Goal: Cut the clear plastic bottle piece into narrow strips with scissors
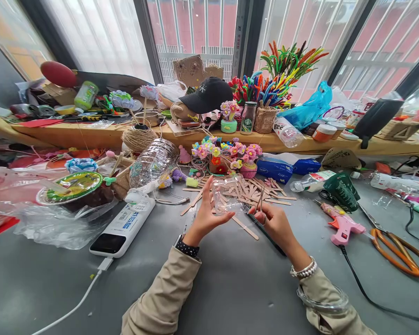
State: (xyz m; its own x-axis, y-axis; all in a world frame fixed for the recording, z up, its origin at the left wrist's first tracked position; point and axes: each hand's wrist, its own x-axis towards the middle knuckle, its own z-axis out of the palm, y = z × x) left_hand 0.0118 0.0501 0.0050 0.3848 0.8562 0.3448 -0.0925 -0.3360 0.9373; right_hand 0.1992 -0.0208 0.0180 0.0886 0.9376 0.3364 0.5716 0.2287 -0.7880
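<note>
My left hand is curved around a clear piece of cut plastic bottle, thumb below it and fingers at its left side. Close by on the right, my right hand grips a small pair of scissors whose thin blades point up; its handles are mostly hidden by the fingers. A long dark green tool lies on the table beneath my right hand, its kind unclear. Behind the plastic piece spreads a pile of wooden craft sticks.
A white power bank with a cable lies left, beside a plastic-wrapped bowl. At right are a pink glue gun with a trailing black cord and large orange-handled scissors. A crowded wooden ledge runs along the back.
</note>
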